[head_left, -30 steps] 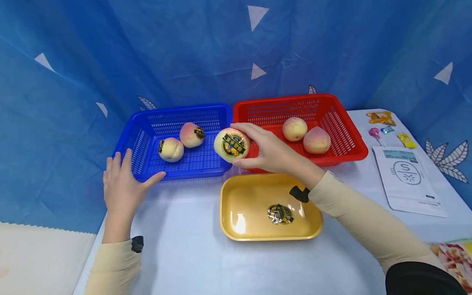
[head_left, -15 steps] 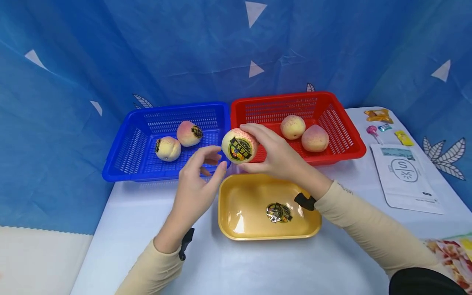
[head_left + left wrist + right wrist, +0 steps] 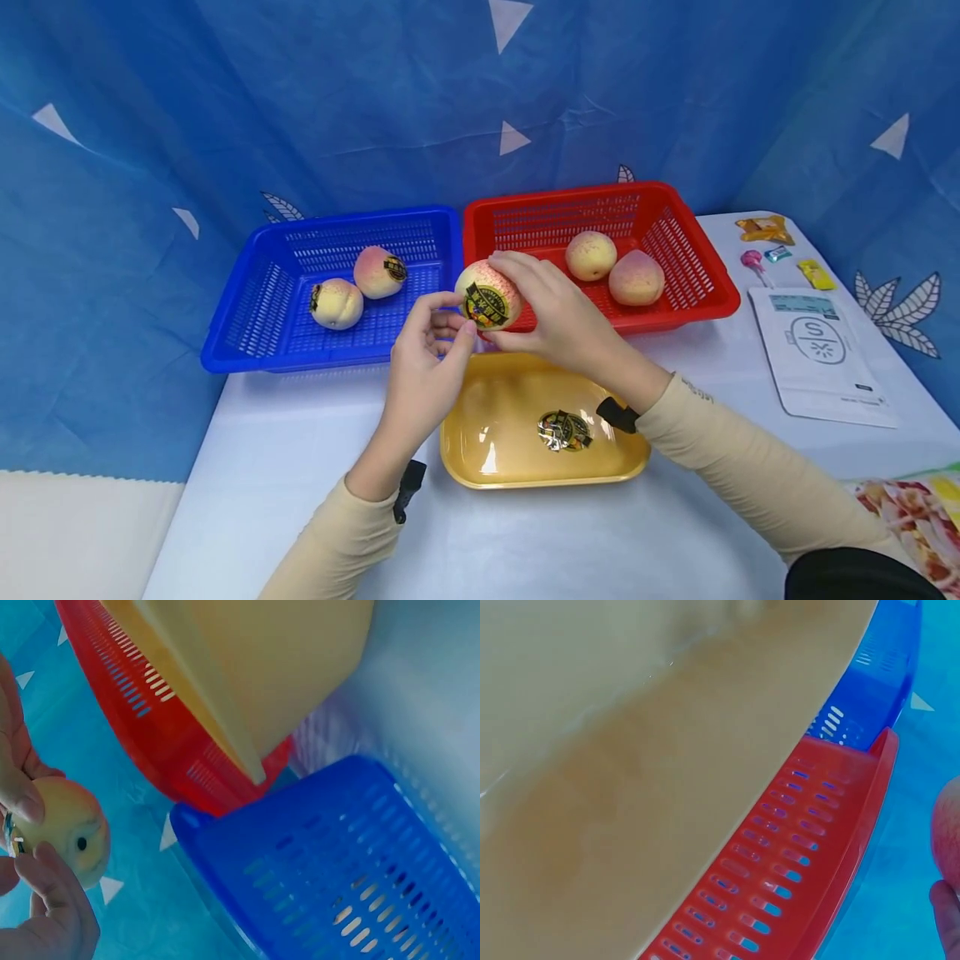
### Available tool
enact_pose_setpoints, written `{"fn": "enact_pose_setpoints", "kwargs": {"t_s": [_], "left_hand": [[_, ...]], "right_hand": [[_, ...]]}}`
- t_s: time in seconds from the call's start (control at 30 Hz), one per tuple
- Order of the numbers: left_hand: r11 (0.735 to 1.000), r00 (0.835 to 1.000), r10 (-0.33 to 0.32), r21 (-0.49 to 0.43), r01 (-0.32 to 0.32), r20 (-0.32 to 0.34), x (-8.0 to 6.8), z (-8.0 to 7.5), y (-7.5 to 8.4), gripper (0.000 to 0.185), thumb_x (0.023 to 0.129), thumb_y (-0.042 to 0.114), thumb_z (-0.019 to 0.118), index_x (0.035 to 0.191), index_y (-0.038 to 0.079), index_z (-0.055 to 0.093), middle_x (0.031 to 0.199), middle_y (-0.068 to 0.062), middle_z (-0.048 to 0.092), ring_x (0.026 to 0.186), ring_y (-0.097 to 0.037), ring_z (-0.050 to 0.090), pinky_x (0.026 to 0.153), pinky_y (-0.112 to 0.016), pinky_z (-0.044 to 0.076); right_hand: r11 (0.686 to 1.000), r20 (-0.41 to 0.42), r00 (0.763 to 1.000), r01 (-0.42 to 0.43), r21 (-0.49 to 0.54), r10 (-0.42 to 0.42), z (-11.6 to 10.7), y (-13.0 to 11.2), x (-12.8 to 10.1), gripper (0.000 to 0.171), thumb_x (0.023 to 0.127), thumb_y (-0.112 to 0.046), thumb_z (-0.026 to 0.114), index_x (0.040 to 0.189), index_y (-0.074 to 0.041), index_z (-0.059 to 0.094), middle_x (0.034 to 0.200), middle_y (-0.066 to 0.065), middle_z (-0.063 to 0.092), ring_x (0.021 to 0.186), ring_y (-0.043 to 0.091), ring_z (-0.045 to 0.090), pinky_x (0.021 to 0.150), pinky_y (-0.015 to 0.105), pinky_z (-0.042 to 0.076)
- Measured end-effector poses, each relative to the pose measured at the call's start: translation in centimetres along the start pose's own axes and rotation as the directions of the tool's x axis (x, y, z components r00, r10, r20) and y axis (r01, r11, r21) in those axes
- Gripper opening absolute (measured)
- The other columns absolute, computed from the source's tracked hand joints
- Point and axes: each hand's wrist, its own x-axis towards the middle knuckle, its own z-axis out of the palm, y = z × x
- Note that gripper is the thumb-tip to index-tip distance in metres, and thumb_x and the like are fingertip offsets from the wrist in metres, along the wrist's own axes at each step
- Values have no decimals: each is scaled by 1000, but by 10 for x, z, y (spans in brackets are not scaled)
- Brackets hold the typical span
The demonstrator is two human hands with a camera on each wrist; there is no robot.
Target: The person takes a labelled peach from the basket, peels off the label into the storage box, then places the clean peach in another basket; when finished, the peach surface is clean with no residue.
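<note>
Touching peach, hands near red basket's edge; open tabletop beside tray.

The head camera looks from high on the near side, forward and down. Both wrist cameras look from lower and nearer, tilted: the left at the blue basket, the right across the yellow tray. All three share the red basket and the held peach.

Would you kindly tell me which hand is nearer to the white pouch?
The right: the right hand holds a peach left of the white pouch; the left hand is farther left, at that peach.
</note>
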Motion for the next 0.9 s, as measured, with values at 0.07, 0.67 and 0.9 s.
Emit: {"fn": "enact_pose_setpoints", "kwargs": {"t_s": [0.07, 0.67, 0.9], "left_hand": [[1000, 1000, -9, -18, 8, -14, 1, 2, -2, 25, 96, 10, 62, 122, 11, 59, 97, -9, 64, 88, -16, 62, 71, -19, 53], [958, 998, -68, -281, 61, -15, 1, 14, -6, 22, 94, -2, 61, 115, 2, 59, 92, -10, 60, 81, -15, 59, 68, -15, 50], [958, 1000, -5, -287, 8, 14, -1, 14, -4, 19, 95, 0, 60, 114, 2, 61, 94, -11, 58, 79, -23, 60, 67, -17, 54]], "right_hand": [[1000, -1, 1000, 4, -10, -4, 0, -1, 0, 78, 78, -29, 84, 143, -4, 48, 144, 16, 53, 132, 32, 51, 112, 43, 43], [995, -12, 1000, -8, -102, 7, -2, -1, -8, 78, 77, -25, 85, 142, -4, 48, 143, 14, 52, 126, 30, 52, 107, 41, 48], [989, 15, 999, -27, -149, 29, -4, 3, -14, 79, 75, -25, 87, 142, -6, 50, 143, 13, 52, 121, 30, 53, 101, 40, 52]]}}
